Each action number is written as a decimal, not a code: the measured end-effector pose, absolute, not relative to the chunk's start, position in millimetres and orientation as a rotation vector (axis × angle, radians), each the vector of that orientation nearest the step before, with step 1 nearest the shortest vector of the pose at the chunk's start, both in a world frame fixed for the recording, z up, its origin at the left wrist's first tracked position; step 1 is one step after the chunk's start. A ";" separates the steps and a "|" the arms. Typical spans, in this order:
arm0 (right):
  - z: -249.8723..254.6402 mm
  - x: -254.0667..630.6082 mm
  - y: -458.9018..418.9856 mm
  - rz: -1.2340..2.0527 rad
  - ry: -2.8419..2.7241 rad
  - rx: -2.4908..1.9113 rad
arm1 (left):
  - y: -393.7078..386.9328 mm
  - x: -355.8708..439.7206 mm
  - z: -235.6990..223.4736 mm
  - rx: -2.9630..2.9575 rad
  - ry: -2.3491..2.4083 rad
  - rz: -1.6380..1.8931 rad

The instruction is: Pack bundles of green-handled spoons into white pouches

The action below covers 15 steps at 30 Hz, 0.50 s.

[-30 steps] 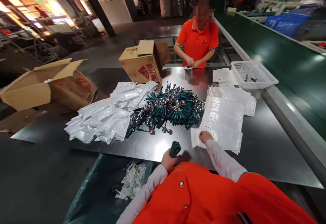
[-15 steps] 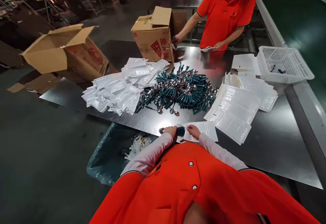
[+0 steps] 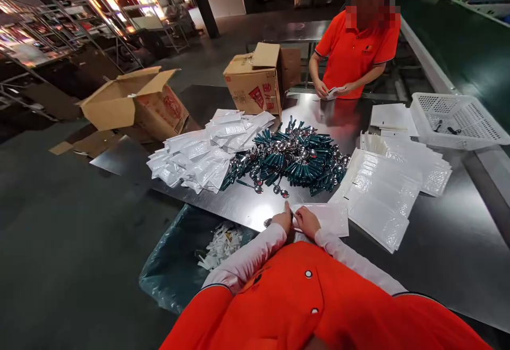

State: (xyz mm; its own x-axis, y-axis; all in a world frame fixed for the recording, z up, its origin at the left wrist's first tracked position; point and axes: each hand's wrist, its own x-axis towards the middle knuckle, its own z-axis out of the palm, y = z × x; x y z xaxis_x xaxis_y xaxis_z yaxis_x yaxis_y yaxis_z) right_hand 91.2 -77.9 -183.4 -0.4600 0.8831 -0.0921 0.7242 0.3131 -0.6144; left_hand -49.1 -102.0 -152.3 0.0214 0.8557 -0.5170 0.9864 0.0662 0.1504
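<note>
My left hand (image 3: 282,219) is closed round a bundle of spoons (image 3: 267,223), whose metal bowls stick out on its left. The dark green handles point right, mostly hidden at the mouth of a white padded envelope (image 3: 332,216). My right hand (image 3: 309,223) is shut on that envelope's left end, close beside my left hand. Just beyond them lies a heap of spoons (image 3: 305,167) with dark green handles. Flat padded envelopes (image 3: 382,190) lie overlapping to the right, and a pile of bulging white envelopes (image 3: 191,153) lies to the left.
Across the metal table (image 3: 450,244) a co-worker (image 3: 354,47) handles a white packet. Cardboard boxes (image 3: 251,84) stand at the back and left. A white basket (image 3: 458,121) sits at right near the green conveyor (image 3: 458,47). Below the front edge hangs a dark bag (image 3: 171,265) with scraps.
My right hand has drawn one envelope from the right stack to the spoons in my left hand. Both hands have come together, the handles meeting the envelope's mouth. The co-worker's hand has left the box.
</note>
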 end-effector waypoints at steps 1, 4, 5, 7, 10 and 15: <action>-181.2 91.1 -75.9 0.870 -2.312 -1.441 | -100.4 -51.1 -149.0 1.839 1.886 -0.351; -170.6 87.4 -72.4 0.861 -2.303 -1.361 | -93.2 -60.1 -135.6 1.909 1.904 -0.319; -165.2 84.7 -72.3 0.857 -2.313 -1.337 | -90.6 -63.2 -130.7 1.937 1.891 -0.318; -151.2 78.3 -72.4 0.854 -2.372 -1.314 | -86.1 -68.6 -121.6 1.966 1.854 -0.343; -122.1 72.1 -63.0 0.884 -2.540 -1.264 | -81.4 -73.4 -109.4 1.972 1.828 -0.384; -74.0 76.5 -7.2 0.980 -2.388 -1.189 | -72.4 -71.8 -74.1 2.081 1.826 -0.368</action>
State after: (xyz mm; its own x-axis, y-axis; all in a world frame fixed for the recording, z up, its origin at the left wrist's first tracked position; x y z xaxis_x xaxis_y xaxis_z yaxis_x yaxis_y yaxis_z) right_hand 76.5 -7.2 -74.0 -0.6131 0.7892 -0.0343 0.5858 0.4251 -0.6900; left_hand -71.8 -72.4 -74.1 0.1375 0.9000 -0.4136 0.9900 -0.1110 0.0875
